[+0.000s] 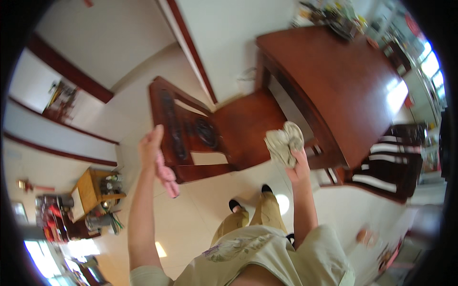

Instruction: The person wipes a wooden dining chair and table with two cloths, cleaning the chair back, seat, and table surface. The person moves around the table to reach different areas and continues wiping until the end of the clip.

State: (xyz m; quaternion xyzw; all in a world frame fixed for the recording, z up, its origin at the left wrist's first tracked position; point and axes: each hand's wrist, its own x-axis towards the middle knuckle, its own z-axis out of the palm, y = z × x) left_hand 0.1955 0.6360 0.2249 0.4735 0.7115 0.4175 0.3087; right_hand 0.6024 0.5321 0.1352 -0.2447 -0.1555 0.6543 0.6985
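Note:
My left hand is at the outer side of a carved wooden chair's backrest, with a pink cloth in its grasp and hanging below it. Whether those fingers also touch the chair is unclear. Bunched in my right hand is a greyish-beige cloth, raised near the front edge of the chair's dark red seat and the table's side.
A polished wooden table stands at the right, with assorted items at its far end. More wooden chairs line its near side. Leftward are a yellow wooden stand and a doorway frame. Glossy tiles cover the floor.

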